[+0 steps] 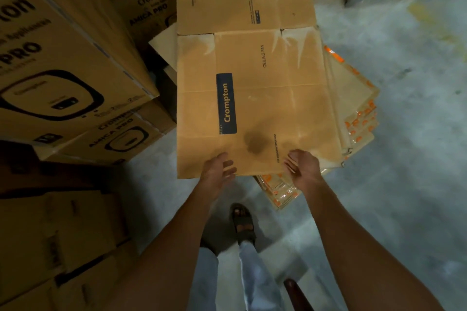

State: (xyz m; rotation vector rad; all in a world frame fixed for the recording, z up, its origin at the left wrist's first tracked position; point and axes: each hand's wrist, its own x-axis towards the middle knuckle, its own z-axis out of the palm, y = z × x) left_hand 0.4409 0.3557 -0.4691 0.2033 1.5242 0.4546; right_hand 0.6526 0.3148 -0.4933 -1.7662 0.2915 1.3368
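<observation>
Now, both of your hands are at the near edge of the flattened carton [257,98], set apart from each other with a dark stain [255,142] on the card between them. Your left hand [218,168] lies over the near edge close to the near left corner, its fingers spread and loose on the top face, not clamped. Your right hand [303,166] is at the same edge further right, its bent fingers touching the card; whether it pinches the edge or only touches it cannot be told through the blur.

The carton lies flat, printed side up, on top of a stack of flat cartons [358,108] with orange print. It covers most of the stack, whose edges show past its right side and its near right corner. A blue label [226,103] runs lengthwise near its left edge.

The stack rests on the grey floor [404,184]. Just beside the carton's left edge stand full brown boxes [63,58] piled on one another. Your sandalled foot [242,222] stands on the floor near the stack's near edge.
</observation>
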